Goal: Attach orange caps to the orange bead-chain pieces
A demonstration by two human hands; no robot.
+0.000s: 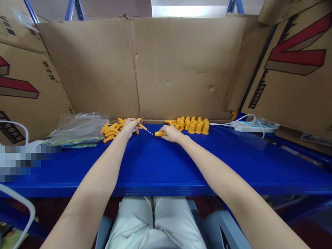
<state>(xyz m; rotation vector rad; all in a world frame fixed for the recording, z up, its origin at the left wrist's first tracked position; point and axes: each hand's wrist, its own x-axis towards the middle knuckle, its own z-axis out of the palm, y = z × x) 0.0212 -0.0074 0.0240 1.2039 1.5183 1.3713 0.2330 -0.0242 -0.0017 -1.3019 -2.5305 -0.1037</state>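
Observation:
My left hand point(131, 127) pinches an orange corkscrew point(142, 127), whose metal spiral points right and slightly down. Closed round an orange plastic sleeve point(160, 134) is my right hand point(171, 133); the sleeve's end faces the spiral across a small gap. Beside and behind my left hand lies a loose pile of orange handles point(112, 131), partly hidden by the fingers. Just past my right hand, an orange winged piece point(170, 122) lies by a sleeve on its side point(178, 127). Several orange sleeves point(198, 127) stand upright in rows to the right.
Clear plastic bags point(80, 126) lie on colourful printed sheets point(83, 142) at the left of the blue table point(155, 166). A white power strip point(255, 127) with cables sits back right. Cardboard walls point(181, 69) enclose the back and sides. A white cable point(28, 204) hangs front left.

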